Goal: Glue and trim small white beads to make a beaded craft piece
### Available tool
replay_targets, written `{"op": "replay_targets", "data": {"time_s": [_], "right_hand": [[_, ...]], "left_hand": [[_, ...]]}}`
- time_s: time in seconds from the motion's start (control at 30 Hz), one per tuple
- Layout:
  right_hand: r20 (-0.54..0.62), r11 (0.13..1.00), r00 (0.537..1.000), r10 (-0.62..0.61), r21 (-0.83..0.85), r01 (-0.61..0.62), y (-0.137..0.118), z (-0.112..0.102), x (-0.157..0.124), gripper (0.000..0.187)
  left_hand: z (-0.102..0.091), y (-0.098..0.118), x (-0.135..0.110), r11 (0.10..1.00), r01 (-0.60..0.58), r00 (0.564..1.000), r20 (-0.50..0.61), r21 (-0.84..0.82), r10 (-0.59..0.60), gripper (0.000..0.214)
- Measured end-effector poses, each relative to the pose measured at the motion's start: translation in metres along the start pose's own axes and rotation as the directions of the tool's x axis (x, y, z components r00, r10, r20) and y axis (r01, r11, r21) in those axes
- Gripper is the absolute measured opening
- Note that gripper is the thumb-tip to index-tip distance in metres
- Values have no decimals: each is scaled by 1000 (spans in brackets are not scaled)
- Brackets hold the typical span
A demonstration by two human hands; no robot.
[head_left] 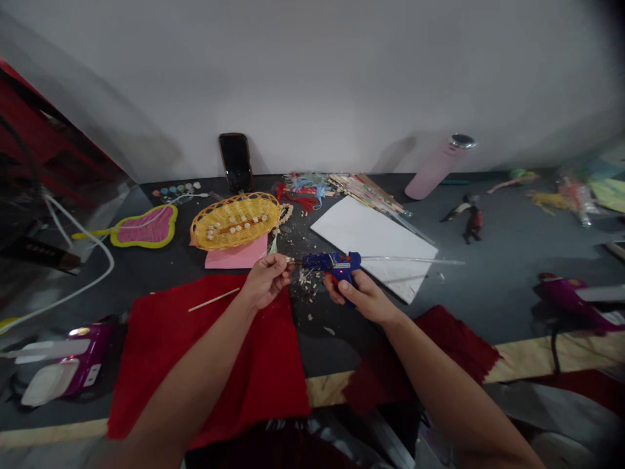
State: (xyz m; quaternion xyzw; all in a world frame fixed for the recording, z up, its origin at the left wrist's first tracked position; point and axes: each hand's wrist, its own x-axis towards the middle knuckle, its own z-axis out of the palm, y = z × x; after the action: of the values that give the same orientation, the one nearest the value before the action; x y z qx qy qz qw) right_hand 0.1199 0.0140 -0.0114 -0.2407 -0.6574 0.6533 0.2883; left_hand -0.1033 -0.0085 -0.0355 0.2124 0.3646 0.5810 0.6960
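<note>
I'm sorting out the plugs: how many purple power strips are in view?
2: one purple power strip left of the large red cloth, another at the far right. More may be hidden.

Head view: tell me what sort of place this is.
Probably a craft workspace, set up on a dark table against a wall. The right hand holds a glue gun, and beyond it are a basket of small pale pieces and colourful tassels.

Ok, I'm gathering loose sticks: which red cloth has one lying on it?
The large, brighter red cloth nearest the left hand; a thin pale stick lies on it. The darker red cloth, partly behind the right forearm, shows none.
</note>
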Motion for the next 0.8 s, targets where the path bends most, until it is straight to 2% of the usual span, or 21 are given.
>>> {"op": "replay_targets", "data": {"time_s": [0.13, 0.23, 0.3, 0.37, 0.43, 0.53, 0.57, 0.63, 0.73, 0.8], "right_hand": [[-28, 999, 1000, 9, 32, -8, 3, 1, -2, 36], [-135, 997, 990, 32, 67, -23, 4, -5, -5, 40], [-251, 997, 967, 51, 66, -36, 5, -14, -6, 42], [-400, 997, 914, 75, 55, -57, 5, -27, -6, 45], [-538, 993, 835, 112, 35, -110, 5, -42, -6, 48], [-664, 960, 730, 159, -69, -272, 9, -63, -9, 50], [-685, 930, 713, 148, -148, -336, 10, -69, -11, 50], [-693, 823, 715, 92, -351, -446, 13, -78, -14, 51], [-675, 583, 736, 53, -578, -571, 12, -87, -18, 53], [-692, 430, 717, 85, -623, -653, 8, -89, -18, 57]], "left_hand": [[1, 1, 0, 1000, -13, 1000, 0, -5, 13, 19], [3, 3, -1, 1000, -18, 1000, -12, -8, 18, 19], [4, 4, -2, 1000, -22, 1000, -5, -10, 22, 18], [5, 4, -3, 999, -29, 999, 13, -15, 29, 17], [6, 5, -4, 999, -31, 999, 26, -21, 32, 16], [7, 4, -4, 999, -31, 999, 34, -24, 32, 16], [7, 4, -4, 999, -32, 999, 37, -25, 33, 16], [6, 3, -3, 999, -35, 998, 46, -25, 37, 17], [5, 2, -2, 999, -37, 998, 58, -30, 38, 19], [5, 2, -3, 999, -37, 997, 70, -32, 39, 20]]}}
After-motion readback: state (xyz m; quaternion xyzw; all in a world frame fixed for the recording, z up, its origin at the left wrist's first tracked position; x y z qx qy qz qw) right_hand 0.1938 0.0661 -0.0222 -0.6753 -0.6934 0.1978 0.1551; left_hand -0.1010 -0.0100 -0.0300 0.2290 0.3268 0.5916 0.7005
